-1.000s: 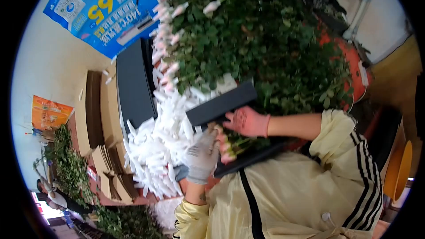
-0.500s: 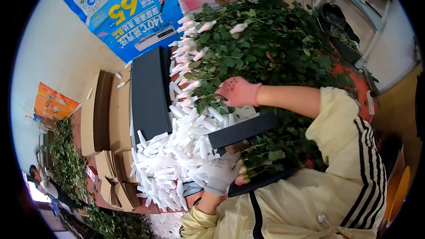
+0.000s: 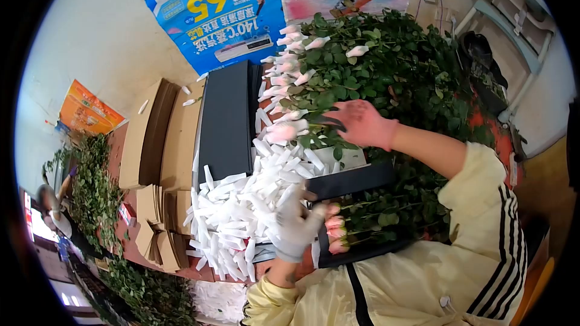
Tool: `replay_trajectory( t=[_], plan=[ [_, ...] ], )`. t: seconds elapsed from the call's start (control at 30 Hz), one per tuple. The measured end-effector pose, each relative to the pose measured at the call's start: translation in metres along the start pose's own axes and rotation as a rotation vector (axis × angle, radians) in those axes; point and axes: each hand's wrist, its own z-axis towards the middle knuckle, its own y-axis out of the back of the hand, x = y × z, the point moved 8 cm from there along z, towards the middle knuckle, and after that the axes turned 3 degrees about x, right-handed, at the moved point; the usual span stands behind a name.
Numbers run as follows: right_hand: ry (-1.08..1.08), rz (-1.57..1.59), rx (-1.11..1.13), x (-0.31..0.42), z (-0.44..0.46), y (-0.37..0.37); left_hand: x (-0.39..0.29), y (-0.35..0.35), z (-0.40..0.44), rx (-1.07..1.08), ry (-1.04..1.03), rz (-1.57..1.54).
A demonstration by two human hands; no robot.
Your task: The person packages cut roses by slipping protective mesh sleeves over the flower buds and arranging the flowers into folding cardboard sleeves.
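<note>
Drawing off the pink roses (image 3: 336, 232), the left hand (image 3: 296, 226) is baring more of them, its grip spreading loosely. Far right, a leafy heap (image 3: 386, 75) is sprawling; nearer and left, white sleeves (image 3: 232, 223) are lying piled. The right hand (image 3: 365, 124) is hovering over the heap, its grip's hold unclear. Near, the roses are lying heads leftward; handling by stems would be sparing petals.

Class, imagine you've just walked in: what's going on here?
A person is handling roses. The pink-gloved right hand is at a big leafy rose pile, with blooms in white covers along its edge; its grip is unclear. The white-gloved left hand, blurred, is by a heap of loose white covers. Beside it lie several uncovered pink roses.
</note>
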Motion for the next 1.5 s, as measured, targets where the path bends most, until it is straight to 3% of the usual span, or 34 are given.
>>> replay_trajectory(
  t=[0.03, 0.1, 0.13, 0.23, 0.27, 0.3, 0.33, 0.37, 0.43, 0.47, 0.5, 0.6, 0.63, 0.7, 0.77, 0.87, 0.9, 0.93, 0.97, 1.03, 1.1, 1.13, 1.17, 1.23, 1.37, 1.5],
  plan=[
    [-0.098, 0.077, 0.183, 0.001, -0.012, 0.019, -0.003, 0.018, 0.007, -0.114, 0.061, -0.16],
    [-0.062, 0.152, 0.233, 0.016, -0.036, 0.054, -0.013, 0.037, 0.023, -0.265, -0.077, -0.448],
    [0.02, 0.059, 0.144, 0.02, -0.049, 0.056, -0.023, 0.043, 0.027, -0.309, -0.086, -0.491],
    [0.108, -0.09, 0.056, 0.031, -0.074, 0.06, -0.041, 0.041, 0.038, -0.22, -0.079, -0.428],
    [0.029, -0.129, 0.09, 0.035, -0.077, 0.075, -0.067, 0.046, 0.04, -0.264, -0.216, -0.201],
    [-0.048, -0.166, 0.124, 0.036, -0.081, 0.083, -0.067, 0.044, 0.039, -0.261, -0.225, -0.202],
    [-0.003, -0.406, -0.295, 0.045, -0.099, 0.103, -0.064, 0.043, 0.041, -0.272, -0.23, -0.211],
    [0.0, -0.412, -0.3, 0.054, -0.097, 0.113, -0.063, 0.043, 0.041, -0.286, -0.231, -0.22],
    [-0.108, 0.001, 0.05, 0.066, -0.086, 0.109, -0.063, 0.043, 0.039, -0.292, -0.122, -0.276],
    [-0.068, -0.132, -0.11, 0.07, -0.091, 0.092, -0.077, 0.044, 0.037, -0.298, -0.288, -0.148],
    [-0.074, -0.136, -0.12, 0.068, -0.087, 0.091, -0.09, 0.044, 0.034, -0.305, -0.454, -0.019],
    [-0.032, -0.091, 0.18, 0.08, -0.069, 0.07, -0.078, 0.053, 0.029, -0.264, -0.515, 0.008],
    [-0.026, -0.097, 0.175, 0.08, -0.07, 0.066, -0.077, 0.055, 0.021, -0.272, -0.521, 0.009],
    [0.188, -0.168, -0.158, 0.094, -0.071, 0.071, -0.04, 0.059, 0.014, -0.224, -0.116, -0.378],
    [0.236, -0.14, -0.243, 0.096, -0.069, 0.06, -0.027, 0.057, 0.005, -0.209, -0.153, -0.428],
    [0.29, -0.177, -0.275, 0.102, -0.065, 0.061, -0.012, 0.065, -0.009, -0.319, -0.03, -0.544],
    [0.157, -0.165, -0.023, 0.099, -0.055, 0.067, -0.015, 0.071, -0.013, -0.323, -0.031, -0.546],
    [0.02, -0.151, 0.228, 0.088, -0.05, 0.063, -0.008, 0.094, -0.024, -0.522, 0.01, -0.626],
    [-0.089, -0.046, 0.201, 0.06, -0.051, 0.066, 0.005, 0.118, -0.036, -0.719, 0.05, -0.702],
    [-0.025, -0.171, -0.466, 0.04, -0.081, 0.102, 0.031, 0.164, -0.05, -0.63, -0.075, -0.276],
    [-0.003, -0.173, -0.561, 0.039, -0.096, 0.12, 0.069, 0.167, -0.036, -0.431, 0.226, 0.037],
    [0.015, -0.152, -0.665, 0.041, -0.107, 0.131, 0.066, 0.162, -0.032, -0.447, 0.011, 0.5],
    [0.019, -0.16, -0.661, 0.04, -0.112, 0.136, 0.04, 0.149, -0.028, -0.388, 0.162, 0.417],
    [0.023, 0.108, -0.447, 0.03, -0.115, 0.128, -0.005, 0.122, -0.015, -0.353, -0.053, 0.33],
    [0.065, 0.0, -0.58, 0.044, -0.139, 0.134, -0.119, 0.045, 0.008, -0.158, -0.567, 0.156],
    [0.036, -0.044, -0.553, 0.051, -0.147, 0.14, -0.189, -0.009, 0.024, -0.011, -0.776, 0.051]
  ],
)
